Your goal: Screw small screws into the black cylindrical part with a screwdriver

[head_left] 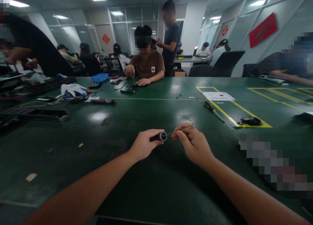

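My left hand (144, 144) grips a small black cylinder (161, 136) with its round end turned to the right, a little above the green table (146, 117). My right hand (194, 143) holds a thin screwdriver (182, 130) with a clear amber handle. Its metal tip points left and meets the cylinder's end. Both forearms reach in from the bottom edge.
A black-and-yellow screwdriver (213, 110) and a black part (249, 121) lie by yellow floor-tape lines at the right, near a white paper (218, 96). White gloves (72, 88), a blue tray (99, 77) and black trays (36, 114) sit at the left. A person in brown (146, 65) works opposite; others sit around.
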Tool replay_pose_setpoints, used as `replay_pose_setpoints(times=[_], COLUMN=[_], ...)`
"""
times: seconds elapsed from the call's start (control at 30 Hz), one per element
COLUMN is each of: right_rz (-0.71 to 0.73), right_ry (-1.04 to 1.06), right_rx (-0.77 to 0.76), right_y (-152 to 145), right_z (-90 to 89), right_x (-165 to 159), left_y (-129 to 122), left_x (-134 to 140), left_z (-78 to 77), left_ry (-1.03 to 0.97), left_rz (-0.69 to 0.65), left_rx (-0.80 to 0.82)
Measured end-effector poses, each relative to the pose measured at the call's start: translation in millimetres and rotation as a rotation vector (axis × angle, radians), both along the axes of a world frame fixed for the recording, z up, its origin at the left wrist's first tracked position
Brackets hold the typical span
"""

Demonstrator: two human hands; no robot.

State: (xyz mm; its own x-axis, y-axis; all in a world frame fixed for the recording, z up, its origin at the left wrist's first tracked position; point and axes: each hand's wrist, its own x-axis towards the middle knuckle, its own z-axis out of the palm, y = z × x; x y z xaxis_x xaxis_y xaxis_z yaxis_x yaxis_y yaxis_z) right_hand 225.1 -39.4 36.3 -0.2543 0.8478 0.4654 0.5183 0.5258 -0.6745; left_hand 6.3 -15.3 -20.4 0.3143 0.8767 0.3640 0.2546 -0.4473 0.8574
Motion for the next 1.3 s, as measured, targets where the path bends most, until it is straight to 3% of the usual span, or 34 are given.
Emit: replay_pose_setpoints(times=[0.3, 0.6, 1.1, 1.3], right_rz=[0.103, -0.002, 0.08, -0.018], right_ry=[-0.225, -0.122, -0.252, -0.174], right_rx=[0.133, 0.108, 0.151, 0.159], right_y=[-2, -5, -5, -7], right_z=[-1.9, 11.1, 2.3, 7.2], right_x=[-3, -1, -3, -1], left_y=[-7, -5, -4, -1], left_x=[2, 1, 0, -1], left_z=[13.9, 11.9, 11.0, 6.9], left_ry=[0.132, 0.104, 0.121, 0.057], left_rz=[-0.07, -0.005, -0.041, 0.018], left_rx=[0.069, 0.071, 0.062, 0.042])
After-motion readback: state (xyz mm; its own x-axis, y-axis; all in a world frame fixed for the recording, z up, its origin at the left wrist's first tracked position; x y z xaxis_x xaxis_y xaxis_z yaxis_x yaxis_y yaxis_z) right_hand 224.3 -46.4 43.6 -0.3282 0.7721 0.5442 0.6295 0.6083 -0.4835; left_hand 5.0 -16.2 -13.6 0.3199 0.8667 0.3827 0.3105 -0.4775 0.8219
